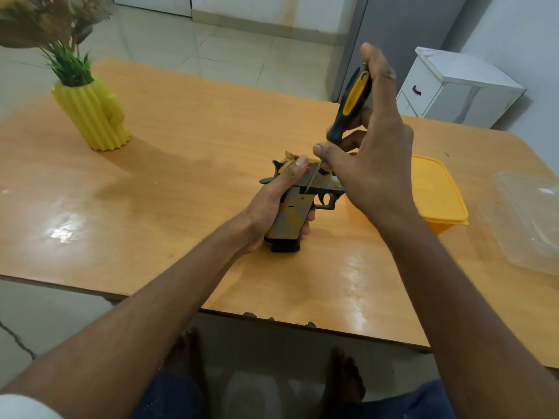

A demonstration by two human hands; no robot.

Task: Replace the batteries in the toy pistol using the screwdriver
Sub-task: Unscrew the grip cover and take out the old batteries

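Note:
A yellow and grey toy pistol with a black base lies on its side on the wooden table. My left hand grips its handle, thumb along the slide. My right hand holds a black and yellow screwdriver upright and tilted, fingers curled round the handle. The thin metal shaft runs down to the pistol's side just above the grip, and its tip touches the body there. No batteries are in sight.
A yellow lidded box sits right behind my right hand. A clear plastic lid or tray lies at the table's right edge. A yellow cactus-shaped vase with plants stands at the far left. A white cabinet stands beyond the table.

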